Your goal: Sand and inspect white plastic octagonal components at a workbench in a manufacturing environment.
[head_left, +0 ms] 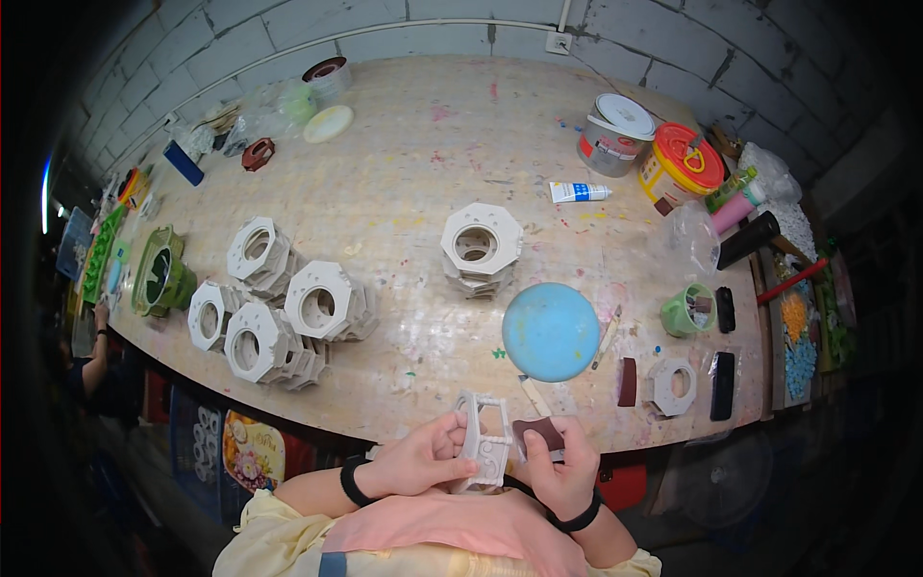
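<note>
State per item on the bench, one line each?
white lantern frame: held by left hand, off the table
brown pad: in right hand
grey paint can: lid on
yellow tub: red lid on
white tube: lying flat, capped
green cup: upright, open
octagonal frames: stacked

left hand (419, 464): fingers curled, gripping | right hand (561, 470): fingers curled, gripping | wrists close together, forearms bent inward

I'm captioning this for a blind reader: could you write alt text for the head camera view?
Seen from above, a person's left hand and right hand hold a small white openwork frame, the right also pinching a brown sanding pad. Beyond, a paint-stained workbench carries stacks of white octagonal pieces, a blue disc and paint cans.
</note>
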Motion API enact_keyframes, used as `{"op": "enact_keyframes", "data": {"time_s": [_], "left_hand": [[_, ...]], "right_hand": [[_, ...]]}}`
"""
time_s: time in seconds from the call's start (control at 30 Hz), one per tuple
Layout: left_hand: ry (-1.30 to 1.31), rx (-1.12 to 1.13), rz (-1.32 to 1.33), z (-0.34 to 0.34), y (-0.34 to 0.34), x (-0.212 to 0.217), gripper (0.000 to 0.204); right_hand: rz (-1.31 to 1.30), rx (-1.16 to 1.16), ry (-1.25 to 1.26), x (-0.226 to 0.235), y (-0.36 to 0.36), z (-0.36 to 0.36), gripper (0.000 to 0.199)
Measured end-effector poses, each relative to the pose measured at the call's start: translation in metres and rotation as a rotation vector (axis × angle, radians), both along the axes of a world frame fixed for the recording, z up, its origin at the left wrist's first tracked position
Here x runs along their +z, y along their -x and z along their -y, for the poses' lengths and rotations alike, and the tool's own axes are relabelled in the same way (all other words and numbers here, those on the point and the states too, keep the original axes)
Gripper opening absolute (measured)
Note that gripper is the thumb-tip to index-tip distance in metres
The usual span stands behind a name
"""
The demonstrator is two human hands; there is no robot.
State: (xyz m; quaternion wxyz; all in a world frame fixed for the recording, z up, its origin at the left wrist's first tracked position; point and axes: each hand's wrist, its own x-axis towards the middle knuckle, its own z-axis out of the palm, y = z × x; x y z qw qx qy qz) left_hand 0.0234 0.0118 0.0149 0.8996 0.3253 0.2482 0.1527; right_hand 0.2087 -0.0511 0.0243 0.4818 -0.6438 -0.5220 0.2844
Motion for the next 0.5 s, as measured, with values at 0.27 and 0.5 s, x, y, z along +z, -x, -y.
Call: {"op": "enact_keyframes", "data": {"time_s": [0.27,0.5], "left_hand": [[0.04,0.059,0.013,0.003,0.0,-0.007,0.048],[0.066,0.141,0.033,0.002,0.001,-0.013,0.052]], "right_hand": [[0.114,0.002,-0.025,-0.001,-0.002,-0.005,0.01],[-0.087,0.329,0.04,-0.002,-0.007,0.004,0.013]]}}
